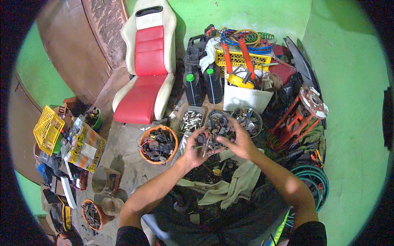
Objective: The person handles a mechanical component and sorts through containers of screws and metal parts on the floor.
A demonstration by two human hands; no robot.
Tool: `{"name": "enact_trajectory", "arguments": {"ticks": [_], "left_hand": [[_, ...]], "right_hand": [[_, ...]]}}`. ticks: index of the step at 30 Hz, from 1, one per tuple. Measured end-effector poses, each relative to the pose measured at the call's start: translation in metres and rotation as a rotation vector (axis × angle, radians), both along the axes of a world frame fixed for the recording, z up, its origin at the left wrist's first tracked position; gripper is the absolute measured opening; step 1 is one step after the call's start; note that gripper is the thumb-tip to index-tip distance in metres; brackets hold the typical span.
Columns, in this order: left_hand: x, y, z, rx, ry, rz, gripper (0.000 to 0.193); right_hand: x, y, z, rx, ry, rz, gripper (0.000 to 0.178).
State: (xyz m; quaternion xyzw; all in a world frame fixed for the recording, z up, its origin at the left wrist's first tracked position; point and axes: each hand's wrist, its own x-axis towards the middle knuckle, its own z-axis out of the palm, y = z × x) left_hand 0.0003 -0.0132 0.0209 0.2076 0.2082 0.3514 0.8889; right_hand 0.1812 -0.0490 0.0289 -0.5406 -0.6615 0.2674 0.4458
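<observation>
My left hand (194,152) is cupped palm up under a loose handful of small metal parts (210,141), dark and dirty, with bolt-like pieces among them. Across from it, my right hand (242,143) curls at the other side of the handful, its thumb on the parts. Just beyond the hands stands a clear tub of dark small parts (217,117), partly covered by them. A clear tub of shiny metal pieces (192,118) sits to its left, and a round tub of mixed hardware (249,119) to its right. Below the hands lies a pale cloth (230,186) beside dark loose parts.
An orange bucket of dark parts (158,144) stands left of my hands. Beyond are a red and white car seat (150,61), black bottles with green caps (193,90) and a white box (246,98). A red metal stand (293,117) and a green hose (322,184) are at right.
</observation>
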Motion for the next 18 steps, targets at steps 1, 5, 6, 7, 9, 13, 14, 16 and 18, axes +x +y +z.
{"name": "enact_trajectory", "arguments": {"ticks": [1, 5, 6, 7, 9, 13, 14, 16, 18], "left_hand": [[-0.001, -0.002, 0.0, -0.018, 0.019, 0.001, 0.028], [-0.008, -0.003, -0.007, -0.087, 0.031, -0.024, 0.027], [-0.01, -0.003, -0.009, -0.09, 0.03, -0.032, 0.027], [-0.012, -0.004, -0.012, -0.094, 0.029, -0.04, 0.028], [-0.011, -0.01, -0.005, -0.079, 0.044, -0.028, 0.027], [-0.021, -0.009, -0.018, -0.054, 0.052, -0.04, 0.027], [-0.02, -0.01, -0.017, -0.062, 0.057, -0.034, 0.027], [-0.018, -0.013, -0.013, -0.077, 0.068, -0.02, 0.027], [-0.024, -0.013, -0.017, -0.064, 0.027, -0.026, 0.026]], "right_hand": [[0.002, 0.002, -0.002, 0.001, 0.0, 0.037, 0.063], [0.015, 0.008, 0.0, -0.121, 0.103, 0.138, 0.054], [0.015, 0.008, 0.002, -0.186, 0.153, 0.154, 0.051], [0.016, 0.01, -0.001, -0.177, 0.148, 0.165, 0.05], [0.021, 0.014, -0.011, -0.159, 0.136, 0.174, 0.046], [0.011, 0.013, -0.008, -0.064, 0.079, 0.113, 0.039], [0.011, 0.013, -0.008, -0.069, 0.092, 0.116, 0.038], [0.012, 0.013, -0.008, -0.078, 0.118, 0.123, 0.036], [0.006, 0.01, 0.002, -0.083, 0.128, 0.114, 0.035]]}}
